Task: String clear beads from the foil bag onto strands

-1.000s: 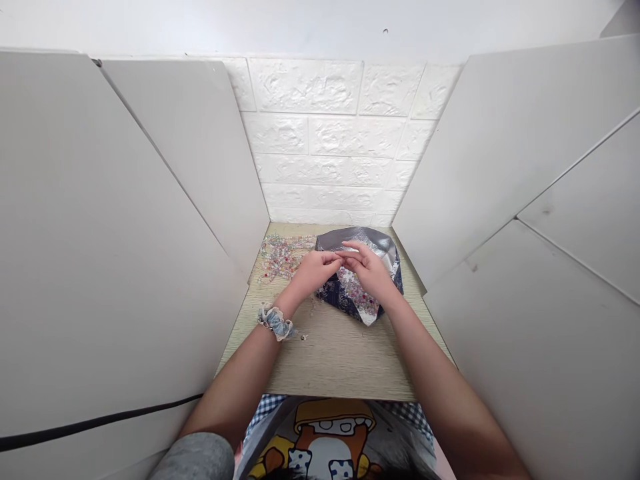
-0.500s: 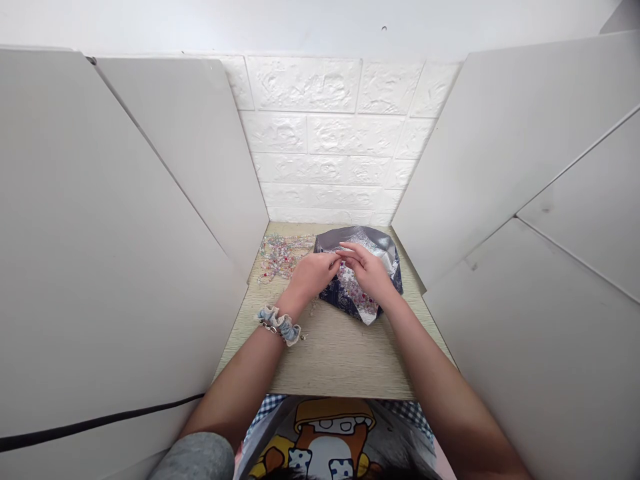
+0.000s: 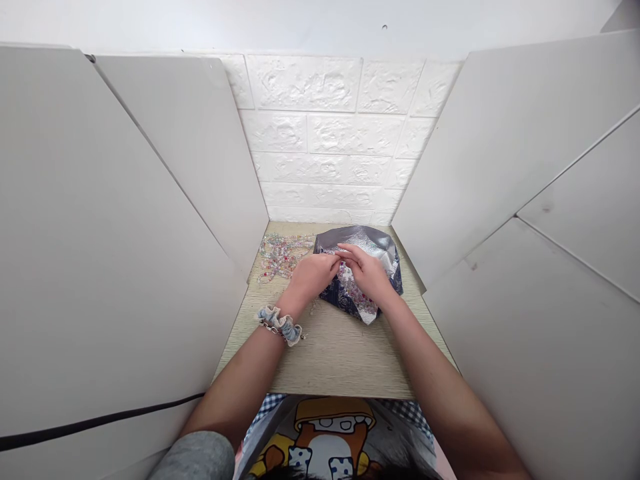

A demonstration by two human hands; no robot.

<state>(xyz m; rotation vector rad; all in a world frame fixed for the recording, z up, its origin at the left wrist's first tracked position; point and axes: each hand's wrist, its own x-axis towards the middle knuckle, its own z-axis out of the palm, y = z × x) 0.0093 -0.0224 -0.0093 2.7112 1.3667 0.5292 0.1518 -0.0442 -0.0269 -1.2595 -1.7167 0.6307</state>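
My left hand (image 3: 314, 273) and my right hand (image 3: 367, 272) meet fingertip to fingertip over a dark blue bag with a silver lining (image 3: 390, 257). Both hands are closed in a pinch; whatever lies between the fingers is too small to make out. Loose purple, pink and clear beads (image 3: 357, 297) rest on the bag's silver lining under my right hand. Left of my left hand, strings of colourful beads (image 3: 285, 248) are spread on the table. A short bit of beaded strand (image 3: 314, 307) shows below my left hand, beside the bag.
The narrow wooden table (image 3: 345, 367) ends at a white brick-patterned wall (image 3: 330, 133). Pale panels stand close on the left (image 3: 125, 233) and right (image 3: 525, 167). A black cable (image 3: 100, 421) runs at lower left. A scrunchie and chain bracelet (image 3: 280, 325) circle my left wrist.
Both hands keep nearly the same place over the bag, with only a slight shift of the right fingers. The bag and beads look unmoved.
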